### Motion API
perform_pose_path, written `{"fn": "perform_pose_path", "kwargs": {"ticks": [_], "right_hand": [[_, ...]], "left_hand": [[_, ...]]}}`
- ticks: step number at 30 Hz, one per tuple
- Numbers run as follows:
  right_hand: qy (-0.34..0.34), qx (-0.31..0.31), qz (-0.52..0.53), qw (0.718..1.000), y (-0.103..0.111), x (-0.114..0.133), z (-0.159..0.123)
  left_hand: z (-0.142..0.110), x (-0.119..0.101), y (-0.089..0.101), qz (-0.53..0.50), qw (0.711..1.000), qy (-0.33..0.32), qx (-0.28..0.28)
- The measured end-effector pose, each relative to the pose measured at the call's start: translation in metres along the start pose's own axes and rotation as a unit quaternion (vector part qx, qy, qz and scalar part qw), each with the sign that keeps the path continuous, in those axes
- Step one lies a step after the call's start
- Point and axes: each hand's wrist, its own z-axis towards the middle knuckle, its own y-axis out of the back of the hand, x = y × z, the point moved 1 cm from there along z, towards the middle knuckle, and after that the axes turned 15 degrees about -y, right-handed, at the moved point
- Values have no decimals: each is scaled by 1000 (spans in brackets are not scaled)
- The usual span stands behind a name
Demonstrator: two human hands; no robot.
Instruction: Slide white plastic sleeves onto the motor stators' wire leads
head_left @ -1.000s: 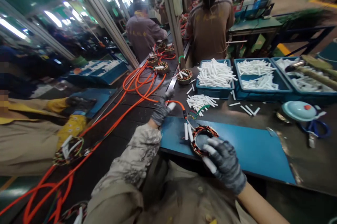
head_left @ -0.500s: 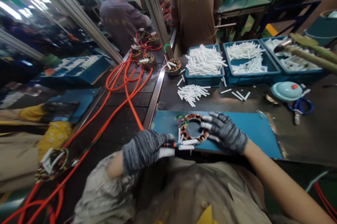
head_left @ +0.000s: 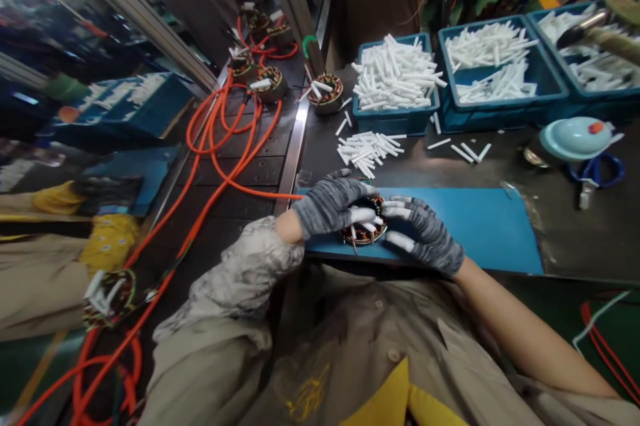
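Note:
A round motor stator [head_left: 364,231] with copper windings lies on a blue mat [head_left: 480,226] at the near edge of the bench. My left hand [head_left: 330,203], in a grey knit glove, lies over the stator's top and left side, fingers curled onto it. From the right, my right hand [head_left: 425,233], also gloved, rests against the stator with its fingers stretched toward it. White sleeve tubes stick out of the stator between my fingers. Most of the stator is hidden under my hands.
A loose pile of white tubes [head_left: 367,149] lies behind the mat. Blue bins [head_left: 397,79] of white tubes stand at the back. Orange cables [head_left: 225,146] run along the conveyor on the left, with more stators [head_left: 325,89]. A teal lid [head_left: 575,139] and scissors [head_left: 593,176] sit right.
My left hand came from the near mat edge, where it held white tubes, up onto the stator. My right hand stayed at the stator's right side. The view tilted down.

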Motion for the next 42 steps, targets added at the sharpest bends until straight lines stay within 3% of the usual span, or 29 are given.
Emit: {"fn": "perform_pose_path", "kwargs": {"ticks": [2, 4, 9, 14, 17, 19, 21, 25, 27, 29, 33, 36, 39, 42], "right_hand": [[13, 5, -3, 1000, -10, 1, 6], [14, 12, -21, 1000, -17, -1, 12], [19, 9, -79, 997, -24, -3, 24], [-6, 16, -82, 997, -25, 6, 31], [-26, 0, -83, 996, -27, 10, 34], [-30, 4, -93, 995, -28, 11, 34], [-37, 16, -84, 996, -27, 11, 32], [-119, -5, 84, 989, -16, 8, 24], [-179, -3, 205, 962, -11, 4, 17], [-228, 7, 261, 938, -7, -1, 9], [-261, -10, 215, 941, -2, -9, -13], [-263, -40, 179, 947, 1, -8, -24], [-227, -58, 153, 960, 0, -2, -22], [-166, -51, 133, 976, -3, 7, -17]], "left_hand": [[11, 3, -7, 49, 996, 12, 75], [14, 5, -11, 83, 991, 19, 104], [-9, 4, -9, 136, 988, 59, 40], [-31, 7, -19, 17, 997, 78, 0], [-30, 7, -19, -46, 995, 87, -27], [-23, 3, -14, -80, 992, 95, -16], [-11, -4, -10, -43, 993, 113, 13], [18, -24, -13, 132, 977, 142, 93], [28, -32, -21, 163, 970, 137, 116], [32, -34, -28, 171, 972, 118, 106], [25, -19, -27, 146, 986, 79, 33], [26, 7, -17, 52, 995, 67, 48], [38, 34, -13, -29, 989, 120, 79], [45, 46, -14, -76, 982, 164, 49]]}}
